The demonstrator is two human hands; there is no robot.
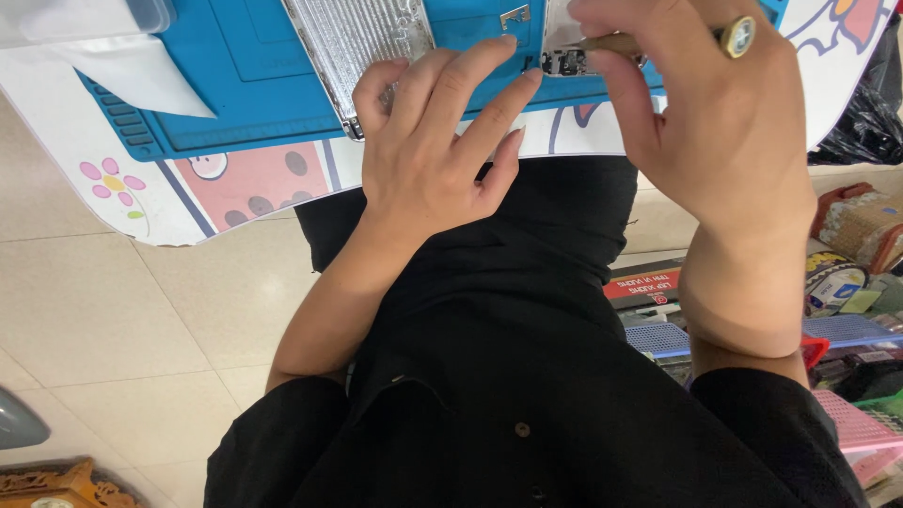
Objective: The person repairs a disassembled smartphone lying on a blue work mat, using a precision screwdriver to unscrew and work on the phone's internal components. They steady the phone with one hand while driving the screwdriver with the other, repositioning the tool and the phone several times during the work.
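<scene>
Phone chassis (362,42) on blue mat (254,103), under left hand (433,150) fingertips, flat, no grip | right hand (715,103) grip holds screwdriver (658,39), tip hidden | step: screw work, prob | next: steady tip, brace frame

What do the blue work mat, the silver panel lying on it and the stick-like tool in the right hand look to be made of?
The blue work mat looks like matte silicone or rubber, with moulded compartments and ridges. The silver dimpled panel appears to be bare metal, judging by its bright embossed sheen. The slim tool in the right hand seems brassy metal or wood with a shiny end cap; its shaft is mostly hidden.
</scene>
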